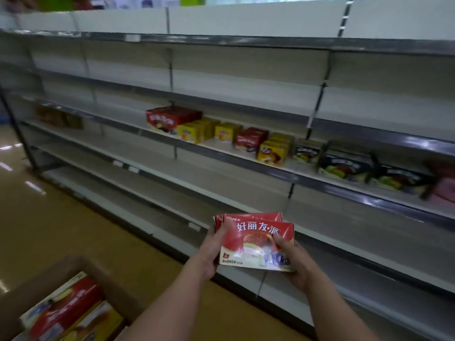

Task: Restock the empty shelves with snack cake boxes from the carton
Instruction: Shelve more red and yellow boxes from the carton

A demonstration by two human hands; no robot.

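The left hand (213, 247) is gripping the left edge of a stack of red boxes (256, 242), its thumb lying over the front face; the right hand (293, 260) is clasping the lower right corner, thumb curled over the front and fingers underneath; at least two boxes are showing, fanned a little, held in the air in front of the lower shelves; both bare forearms are reaching in from the bottom of the view.

Below and to the left, a brown carton (73, 291) is standing open on the yellow floor (49, 230), with more red and yellow boxes lying inside it.

Ahead, the long shelving unit (246, 173) is running across the view; on its middle shelf a row of goods is sitting: a large red box (170, 118), then yellow boxes (194, 131), a smaller red box (250, 139), more yellow ones, and dark boxes (344, 163) further right, blurred; some brownish boxes (59, 116) are standing far to the left on the same level.
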